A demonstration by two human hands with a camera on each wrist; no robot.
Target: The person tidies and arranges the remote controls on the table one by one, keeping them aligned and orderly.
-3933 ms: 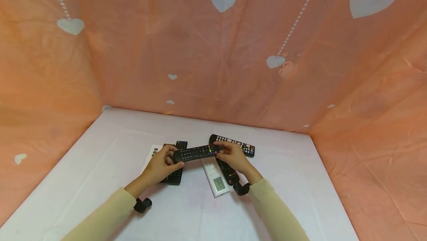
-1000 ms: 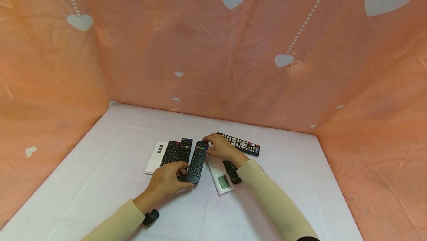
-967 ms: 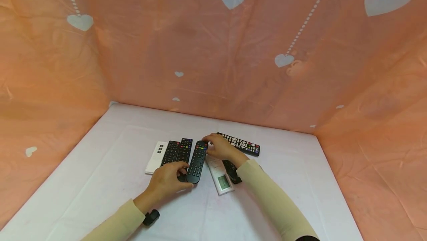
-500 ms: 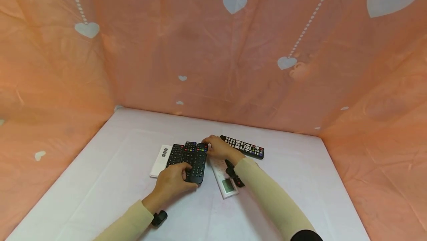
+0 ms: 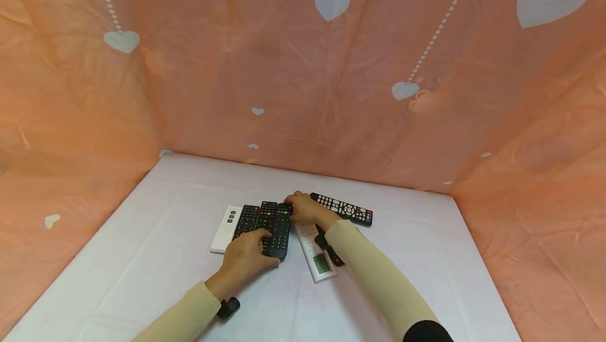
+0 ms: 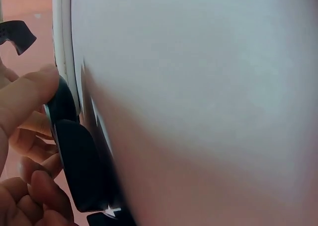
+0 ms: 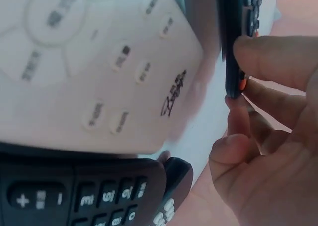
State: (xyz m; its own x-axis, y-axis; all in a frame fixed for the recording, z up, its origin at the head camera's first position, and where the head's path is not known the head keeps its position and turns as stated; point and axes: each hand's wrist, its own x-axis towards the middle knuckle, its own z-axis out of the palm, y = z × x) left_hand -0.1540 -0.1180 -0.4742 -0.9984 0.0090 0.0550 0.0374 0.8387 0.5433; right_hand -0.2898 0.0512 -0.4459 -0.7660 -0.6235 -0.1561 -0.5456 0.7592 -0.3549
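Observation:
A black remote control with rounded ends and coloured buttons lies at the right end of a row. My left hand grips its near end, thumb at the bottom edge and curled fingers over its left side. At the far end my right hand pinches it; the right wrist view shows the thumb and a finger on the remote's tip. Along its left side are a black remote, another black remote and a white remote.
Right of the row lies a white remote with a grey screen. A black remote beside it is partly hidden under my right wrist. Behind stands out a black remote with white buttons. A peach curtain borders the white table.
The gripped black remote was held crosswise in the air earlier, then turned lengthwise, lowered and moved left against the row. In the last half second the hands have hardly moved.

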